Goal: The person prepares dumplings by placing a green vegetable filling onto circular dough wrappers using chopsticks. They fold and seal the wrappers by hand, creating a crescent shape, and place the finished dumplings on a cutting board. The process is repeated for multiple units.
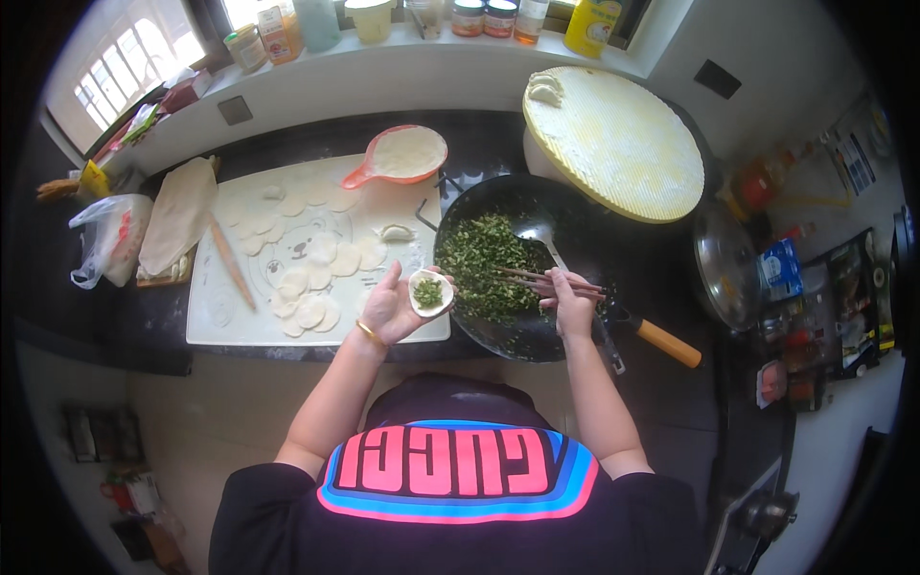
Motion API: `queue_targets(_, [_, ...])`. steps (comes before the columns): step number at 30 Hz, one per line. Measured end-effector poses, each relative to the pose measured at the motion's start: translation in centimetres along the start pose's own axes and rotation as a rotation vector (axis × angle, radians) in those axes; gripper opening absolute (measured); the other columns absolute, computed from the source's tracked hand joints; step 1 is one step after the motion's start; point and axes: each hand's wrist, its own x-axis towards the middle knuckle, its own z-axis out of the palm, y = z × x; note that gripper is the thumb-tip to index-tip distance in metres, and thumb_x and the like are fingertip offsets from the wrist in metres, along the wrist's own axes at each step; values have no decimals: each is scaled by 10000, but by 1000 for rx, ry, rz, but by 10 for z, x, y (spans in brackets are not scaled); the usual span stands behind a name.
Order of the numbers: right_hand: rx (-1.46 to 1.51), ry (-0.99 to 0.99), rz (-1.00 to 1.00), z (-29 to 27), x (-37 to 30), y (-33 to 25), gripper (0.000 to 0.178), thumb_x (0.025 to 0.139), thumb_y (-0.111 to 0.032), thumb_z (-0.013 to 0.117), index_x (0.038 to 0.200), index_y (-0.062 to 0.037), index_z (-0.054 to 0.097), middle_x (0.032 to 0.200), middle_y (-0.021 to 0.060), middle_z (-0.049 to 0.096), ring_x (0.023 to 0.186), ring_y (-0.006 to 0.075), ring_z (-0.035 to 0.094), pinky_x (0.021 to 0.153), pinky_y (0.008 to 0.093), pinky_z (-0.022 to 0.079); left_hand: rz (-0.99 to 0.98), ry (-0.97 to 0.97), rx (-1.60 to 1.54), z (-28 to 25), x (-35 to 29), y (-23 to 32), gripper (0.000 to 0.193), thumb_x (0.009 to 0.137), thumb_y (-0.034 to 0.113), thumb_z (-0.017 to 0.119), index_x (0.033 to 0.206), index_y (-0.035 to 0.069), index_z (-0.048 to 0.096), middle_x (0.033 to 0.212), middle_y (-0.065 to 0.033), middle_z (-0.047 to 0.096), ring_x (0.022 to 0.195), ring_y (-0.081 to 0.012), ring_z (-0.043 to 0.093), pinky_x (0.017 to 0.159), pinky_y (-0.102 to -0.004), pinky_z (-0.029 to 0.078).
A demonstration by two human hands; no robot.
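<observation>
On the palm and fingers of my left hand (388, 305) rests a round dumpling wrapper (418, 299) with a small heap of green filling at its middle. My right hand (575, 305) is closed round a pair of brown chopsticks (530, 278), their tips over the chopped green filling (484, 254) in the dark wok (561, 206). A metal spatula (551, 244) leans in the wok, its handle passing beneath my right hand. Left of the wok, several flat wrappers (316, 257) lie on a white mat (216, 321), along with one folded dumpling (395, 233).
A red bowl of flour (412, 153) stands at the mat's far edge. Right of it is a round yellow tray (623, 144) bearing folded dumplings (545, 91). A rolling pin (232, 261) lies on the left. The wok's wooden handle (669, 343) juts right. Jars (468, 19) line the sill.
</observation>
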Motion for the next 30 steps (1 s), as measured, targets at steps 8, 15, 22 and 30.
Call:
queue_targets(8, [245,83,246,-11,-4,9,236,886,-218,582,957,5,608,872,140,665,726,235,676,494,202,513,22,50,58,-3,10,3,662,949,512,202,1267,-49,354,1295,-269,402,1218,-403,389,1028,-511,314])
queue_targets(15, [333,40,172,-14,-17,-21,218,883,-217,588,940,-7,605,870,134,657,724,222,673,488,192,521,88,197,161,5,30,4,657,946,527,213,1191,-52,401,1209,-227,483,1139,-344,475,1012,-467,354])
queue_targets(22, [-165,-252,-497,13,-58,-58,167,898,-107,552,941,35,627,935,140,645,775,197,656,555,245,542,26,142,138,35,59,-12,659,936,552,193,1157,-26,418,1165,-199,504,1119,-342,480,983,-508,370])
queue_targets(30, [-569,-440,-1098,11,-61,-82,138,785,-6,638,917,34,637,931,191,650,840,258,665,648,287,549,-11,58,140,27,66,-7,647,939,549,183,1133,-7,450,1098,-178,544,1050,-328,528,947,-507,405])
